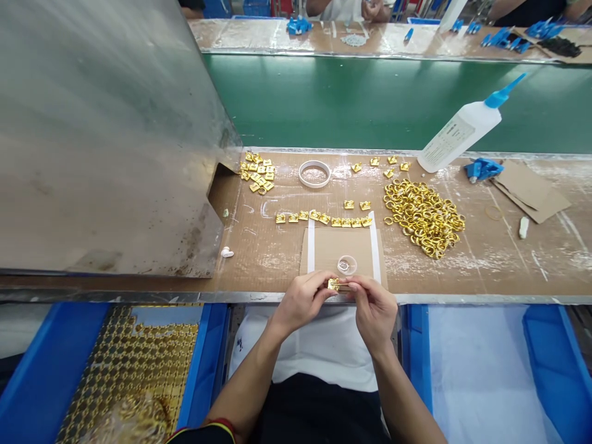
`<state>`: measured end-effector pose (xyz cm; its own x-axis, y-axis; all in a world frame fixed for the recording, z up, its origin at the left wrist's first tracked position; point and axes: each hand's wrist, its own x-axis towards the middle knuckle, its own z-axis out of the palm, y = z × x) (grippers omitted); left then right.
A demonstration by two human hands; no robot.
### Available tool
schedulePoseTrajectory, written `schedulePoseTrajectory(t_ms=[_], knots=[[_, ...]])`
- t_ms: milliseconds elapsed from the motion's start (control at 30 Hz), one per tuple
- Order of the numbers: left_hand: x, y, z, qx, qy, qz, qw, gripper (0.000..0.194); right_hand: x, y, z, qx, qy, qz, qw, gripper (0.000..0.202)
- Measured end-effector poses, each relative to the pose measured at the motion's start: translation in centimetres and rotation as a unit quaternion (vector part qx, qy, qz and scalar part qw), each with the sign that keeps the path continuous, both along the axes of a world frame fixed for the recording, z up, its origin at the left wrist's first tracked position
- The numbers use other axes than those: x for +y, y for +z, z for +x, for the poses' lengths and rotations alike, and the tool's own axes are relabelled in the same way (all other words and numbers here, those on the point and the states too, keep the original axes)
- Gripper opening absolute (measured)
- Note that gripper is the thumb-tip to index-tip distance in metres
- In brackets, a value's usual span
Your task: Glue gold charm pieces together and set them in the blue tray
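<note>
Brown cardboard [485, 259] covers the counter [259, 297], beside a large metal housing [102, 142]. Above its near edge, a small gold piece [333, 284] sits in the grip of the left hand [300, 300], pinched between thumb and fingers. The right hand [377, 308] has its grip pressed together on a slender tool [345, 286] whose end is at the piece; whether they touch is too small to tell. Just beyond the hands is a shallow round cup [354, 265], then a row of gold pieces [336, 222]. Farther right lies a heap of gold rings [420, 213]; behind it, a white bottle [456, 139] leans to the right in view.
</note>
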<state>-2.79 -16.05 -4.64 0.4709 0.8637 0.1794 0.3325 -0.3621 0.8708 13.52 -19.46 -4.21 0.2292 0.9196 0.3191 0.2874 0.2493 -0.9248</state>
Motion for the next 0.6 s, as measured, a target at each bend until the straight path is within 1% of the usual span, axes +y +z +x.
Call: schedulePoseTrajectory(t_ms=[367, 600], knots=[[0.05, -0.04, 0.07, -0.001, -0.001, -0.006, 1.0, 0.019, -0.16, -0.36, 0.01, 0.037, -0.004, -0.021, 0.999, 0.017], [0.01, -0.1, 0.0, 0.004, 0.002, -0.011, 1.0, 0.021, -0.1, -0.55, 0.05, 0.051, 0.0, -0.02, 0.998, 0.015]])
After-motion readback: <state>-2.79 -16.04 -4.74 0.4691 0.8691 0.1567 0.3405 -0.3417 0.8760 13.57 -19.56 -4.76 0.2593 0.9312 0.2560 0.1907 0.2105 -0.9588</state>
